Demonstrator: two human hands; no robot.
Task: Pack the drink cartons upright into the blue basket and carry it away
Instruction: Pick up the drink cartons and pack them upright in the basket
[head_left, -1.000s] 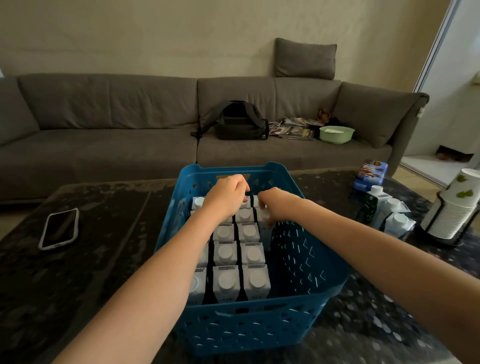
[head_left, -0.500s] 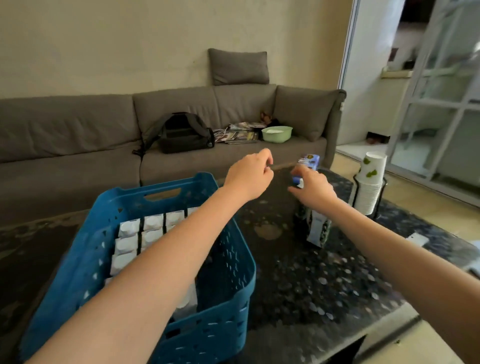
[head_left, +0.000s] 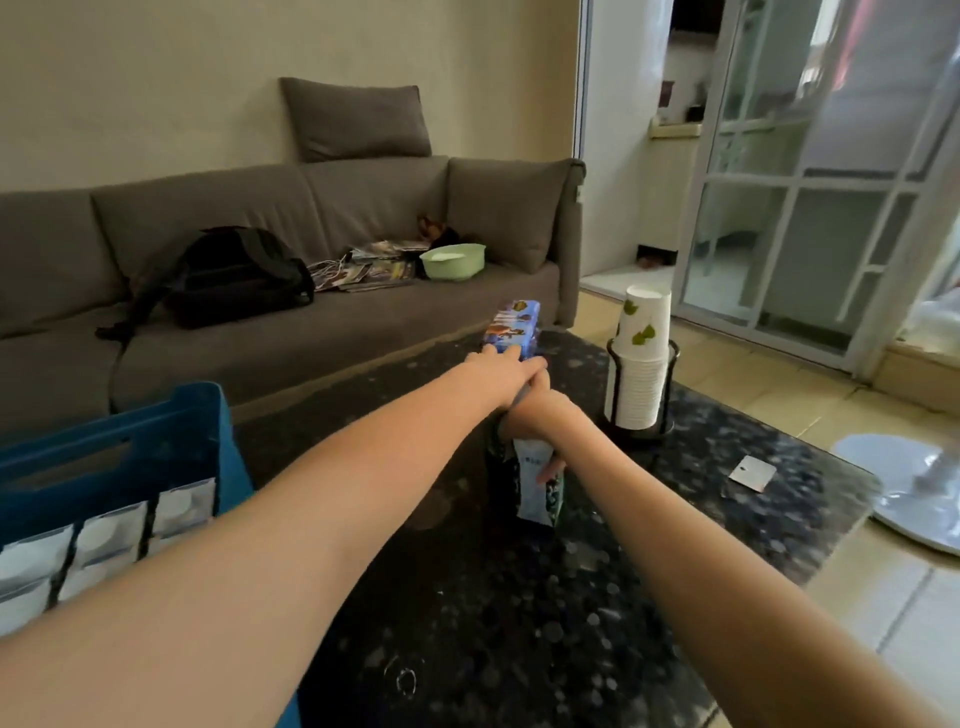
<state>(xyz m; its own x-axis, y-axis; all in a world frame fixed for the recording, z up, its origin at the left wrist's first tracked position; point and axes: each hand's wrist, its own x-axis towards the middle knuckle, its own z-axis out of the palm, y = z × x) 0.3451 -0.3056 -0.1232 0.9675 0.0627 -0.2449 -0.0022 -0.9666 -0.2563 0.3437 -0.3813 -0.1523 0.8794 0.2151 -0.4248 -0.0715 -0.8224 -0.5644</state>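
The blue basket (head_left: 171, 415) stands at the left edge of the dark table, with white drink cartons (head_left: 111, 535) upright in rows inside it. To its right, loose dark-and-white drink cartons (head_left: 532, 493) stand on the table. My right hand (head_left: 537, 423) grips the top of the nearest one, thumb on its front face. My left hand (head_left: 506, 371) reaches across just above and behind it, fingers stretched out over the cartons. What is under its palm is hidden.
A blue snack packet (head_left: 511, 325) lies just beyond my hands. A stack of paper cups in a black holder (head_left: 641, 374) stands close on the right, and a white card (head_left: 752, 473) lies near the table's right edge. A grey sofa (head_left: 363, 332) is behind, and a fan base (head_left: 904, 488) sits on the floor.
My view has swung right, away from the basket. Both hands left the basket and moved to the loose cartons. My right hand has closed on one, and my left has come in over it.
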